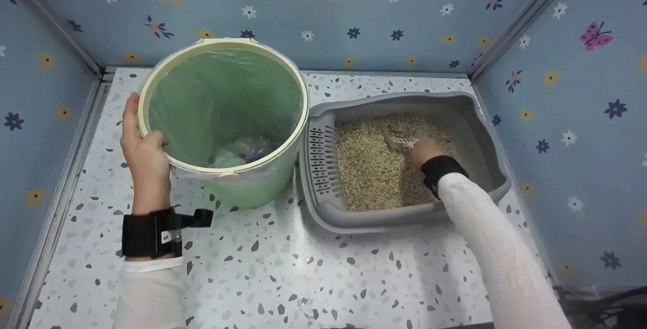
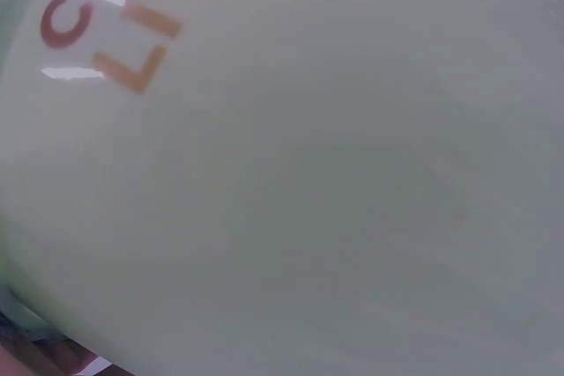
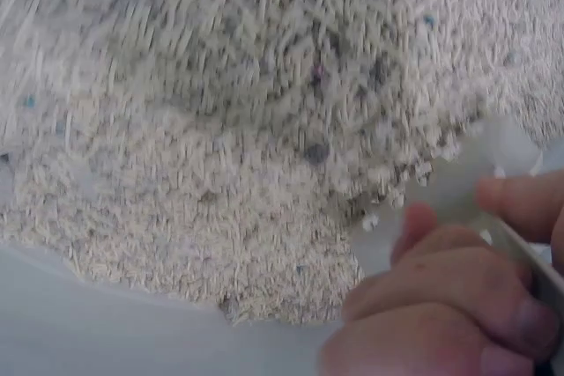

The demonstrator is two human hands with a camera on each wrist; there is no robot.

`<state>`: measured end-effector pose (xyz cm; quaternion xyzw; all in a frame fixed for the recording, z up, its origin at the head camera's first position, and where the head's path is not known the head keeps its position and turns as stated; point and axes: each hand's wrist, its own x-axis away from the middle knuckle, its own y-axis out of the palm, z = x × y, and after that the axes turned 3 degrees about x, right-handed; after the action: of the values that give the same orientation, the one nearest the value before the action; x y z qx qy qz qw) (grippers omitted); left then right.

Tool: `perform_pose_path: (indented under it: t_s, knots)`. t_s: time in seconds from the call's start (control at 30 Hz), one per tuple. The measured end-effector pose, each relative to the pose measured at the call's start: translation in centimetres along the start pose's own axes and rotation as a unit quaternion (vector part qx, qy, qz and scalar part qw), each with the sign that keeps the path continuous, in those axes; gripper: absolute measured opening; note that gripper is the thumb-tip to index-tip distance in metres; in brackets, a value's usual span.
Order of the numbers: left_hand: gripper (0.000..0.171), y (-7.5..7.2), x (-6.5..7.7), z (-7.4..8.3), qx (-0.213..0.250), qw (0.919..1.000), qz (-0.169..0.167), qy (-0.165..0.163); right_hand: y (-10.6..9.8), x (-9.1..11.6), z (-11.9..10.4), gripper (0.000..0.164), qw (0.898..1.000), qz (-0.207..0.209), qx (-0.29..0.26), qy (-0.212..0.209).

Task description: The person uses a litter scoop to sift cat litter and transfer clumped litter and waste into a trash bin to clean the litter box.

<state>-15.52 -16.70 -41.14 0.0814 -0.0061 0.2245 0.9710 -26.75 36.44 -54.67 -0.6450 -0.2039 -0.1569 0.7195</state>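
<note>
In the head view my right hand [image 1: 424, 151] grips the handle of a pale litter scoop [image 1: 399, 142], whose head dips into the cat litter [image 1: 371, 167]. The right wrist view shows curled fingers and thumb around the handle, and the scoop [image 3: 458, 191] partly buried in light litter pellets [image 3: 203, 191]. My left hand [image 1: 146, 154] holds the cream rim of a green trash bin [image 1: 252, 187], thumb over the rim and fingers along its outer side. Only the bin's pale wall [image 2: 308, 182] with printed letters fills most of the left wrist view.
The grey litter box [image 1: 354, 222] stands against the bin's right side, with a slotted step [image 1: 323, 162] at its left end. A clear liner [image 1: 187, 106] covers the bin's inside, with crumpled bags [image 1: 245, 149] at the bottom. Patterned panels [image 1: 323, 20] border the speckled tabletop [image 1: 242, 278].
</note>
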Motion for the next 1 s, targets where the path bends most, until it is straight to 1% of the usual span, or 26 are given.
perform_pose_path:
  t_s: [0.07,0.13,0.17,0.2,0.23,0.27,0.3,0.33,0.37,0.4,0.43,0.47,0.5,0.57,0.63,0.67,0.7,0.77,0.83,0.9,0.93,1.0]
  knots:
    - [0.085,0.1,0.0,0.0,-0.001,1.0000,-0.001,0.003,4.5,-5.7,3.3,0.035,0.997,0.015,0.065,-0.029]
    - [0.085,0.1,0.0,0.0,0.004,1.0000,0.001,0.003,9.5,-12.1,7.1,0.035,0.990,0.036,0.122,-0.065]
    - [0.085,0.1,0.0,0.0,0.006,1.0000,0.001,0.003,11.8,-15.0,8.9,0.035,0.987,0.046,0.134,-0.072]
    - [0.085,0.1,-0.1,0.0,0.006,1.0000,0.001,0.004,13.5,-17.5,10.2,0.035,0.988,0.041,0.134,-0.063]
    - [0.085,0.1,-0.1,0.1,0.007,1.0000,0.002,0.002,15.3,-19.8,11.5,0.032,0.986,0.053,0.142,-0.066]
    - [0.085,0.1,-0.1,0.1,0.009,1.0000,0.002,0.001,16.6,-21.5,12.5,0.030,0.982,0.063,0.160,-0.077]
    - [0.086,0.1,-0.1,0.1,0.008,1.0000,0.002,0.000,17.6,-22.7,13.2,0.029,0.978,0.071,0.179,-0.086]
    - [0.086,0.1,-0.1,0.1,0.007,1.0000,0.002,-0.001,18.2,-23.4,13.6,0.028,0.974,0.080,0.193,-0.092]
    - [0.086,0.1,-0.1,0.1,0.006,1.0000,0.002,-0.003,18.6,-23.8,13.8,0.030,0.977,0.088,0.180,-0.080]
    - [0.086,0.1,-0.1,0.1,0.006,1.0000,0.002,-0.003,18.6,-23.6,13.7,0.033,0.980,0.088,0.162,-0.068]
    - [0.086,0.1,-0.1,0.1,0.008,1.0000,0.003,-0.005,18.1,-22.9,13.2,0.033,0.980,0.085,0.167,-0.065]
    - [0.086,0.1,-0.1,0.1,0.007,0.9999,0.004,-0.006,18.2,-23.0,13.3,0.035,0.981,0.086,0.164,-0.060]
    - [0.087,0.1,-0.1,0.0,0.007,0.9999,0.005,-0.009,18.0,-22.6,13.0,0.034,0.981,0.082,0.168,-0.055]
    - [0.087,0.1,-0.1,0.0,0.007,0.9999,0.005,-0.011,16.9,-21.1,12.2,0.036,0.981,0.088,0.163,-0.053]
    - [0.087,0.1,-0.1,0.0,0.003,0.9999,0.007,-0.015,15.6,-19.4,11.3,0.032,0.973,0.093,0.197,-0.073]
    - [0.087,0.1,-0.1,0.0,0.002,0.9998,0.008,-0.016,15.0,-18.5,11.0,0.035,0.974,0.104,0.187,-0.074]
    - [0.087,0.1,-0.1,0.0,0.002,0.9998,0.008,-0.017,13.7,-16.6,10.0,0.037,0.973,0.117,0.181,-0.081]
    - [0.087,0.2,-0.1,0.0,0.003,0.9998,0.008,-0.017,11.4,-13.5,8.5,0.043,0.974,0.110,0.181,-0.083]
    - [0.087,0.2,-0.1,0.0,0.005,0.9999,0.006,-0.011,10.0,-11.4,7.5,0.041,0.972,0.124,0.177,-0.088]
    - [0.087,0.2,0.0,0.0,0.009,0.9999,0.002,-0.007,9.4,-10.2,7.0,0.034,0.968,0.134,0.190,-0.097]
    - [0.086,0.2,0.0,0.0,0.010,0.9999,0.000,-0.004,9.1,-9.8,6.8,0.033,0.968,0.130,0.191,-0.096]
    - [0.086,0.1,0.0,0.0,0.010,0.9999,-0.005,0.002,9.2,-9.6,6.9,0.029,0.967,0.153,0.179,-0.098]
